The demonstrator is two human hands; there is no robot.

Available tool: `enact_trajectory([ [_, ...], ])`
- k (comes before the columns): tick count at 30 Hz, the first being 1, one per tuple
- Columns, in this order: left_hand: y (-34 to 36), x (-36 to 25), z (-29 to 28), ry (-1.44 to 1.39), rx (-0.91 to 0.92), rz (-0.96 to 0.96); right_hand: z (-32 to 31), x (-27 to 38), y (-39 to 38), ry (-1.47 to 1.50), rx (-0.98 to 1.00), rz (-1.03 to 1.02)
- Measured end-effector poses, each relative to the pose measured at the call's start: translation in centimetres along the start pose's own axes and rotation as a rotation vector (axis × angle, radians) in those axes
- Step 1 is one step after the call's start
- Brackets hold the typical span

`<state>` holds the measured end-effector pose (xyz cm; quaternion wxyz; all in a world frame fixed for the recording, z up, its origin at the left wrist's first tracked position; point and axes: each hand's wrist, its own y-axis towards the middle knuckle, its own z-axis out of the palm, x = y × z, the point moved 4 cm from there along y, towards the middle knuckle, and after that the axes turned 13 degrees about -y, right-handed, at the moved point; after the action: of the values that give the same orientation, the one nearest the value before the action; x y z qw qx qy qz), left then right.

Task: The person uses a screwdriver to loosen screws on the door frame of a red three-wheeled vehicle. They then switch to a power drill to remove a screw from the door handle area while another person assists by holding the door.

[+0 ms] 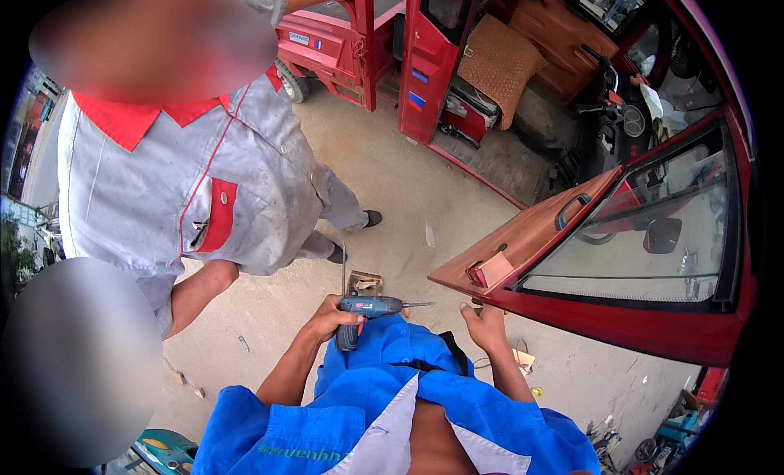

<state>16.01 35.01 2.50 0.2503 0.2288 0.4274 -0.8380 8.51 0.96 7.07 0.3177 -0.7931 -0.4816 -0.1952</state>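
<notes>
My left hand [333, 318] is closed around the handle of a blue-and-black power drill [369, 306], held at my waist with its thin bit pointing right. A thin rod [344, 267] stands upright beside it, and a small metal box [365, 281] shows behind the drill. My right hand [482, 320] grips the lower edge of an open red vehicle door [572, 307], which has a wood-panelled inner side [514, 230], a black handle and a window. Some of that hand's fingers are hidden by the door.
A co-worker in grey-and-red workwear [139, 181] stands close at my left. A red three-wheeler cab [425, 75] with woven seat and handlebars is ahead, another red cargo body [327, 58] behind it. Small scraps [243, 342] and cables lie on the concrete; more machinery [653, 438] sits lower right.
</notes>
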Motion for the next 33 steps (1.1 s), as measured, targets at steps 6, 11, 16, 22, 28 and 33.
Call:
enact_trajectory([
  [6,-2.8,2.5,-1.7,-0.085,-0.091,0.089,4.0,9.1,17.5,0.378,0.157,-0.129],
  [11,-4.9,3.5,-2.2,-0.083,-0.132,0.122,4.0,17.3,19.2,0.227,0.188,-0.34],
  [16,-5.0,3.7,-2.8,-0.097,-0.144,0.1,6.7,13.0,15.8,0.201,0.305,-0.313],
  [22,-4.0,2.9,-2.5,-0.052,-0.116,0.072,4.6,6.8,15.2,0.296,0.265,-0.105],
  [28,-2.6,2.2,-2.2,-0.012,-0.055,0.041,-0.3,5.4,16.7,-0.054,-0.325,-0.25],
  [33,-2.3,2.1,-2.8,0.006,-0.039,0.009,-4.8,11.2,18.9,-0.488,-0.759,-0.577],
])
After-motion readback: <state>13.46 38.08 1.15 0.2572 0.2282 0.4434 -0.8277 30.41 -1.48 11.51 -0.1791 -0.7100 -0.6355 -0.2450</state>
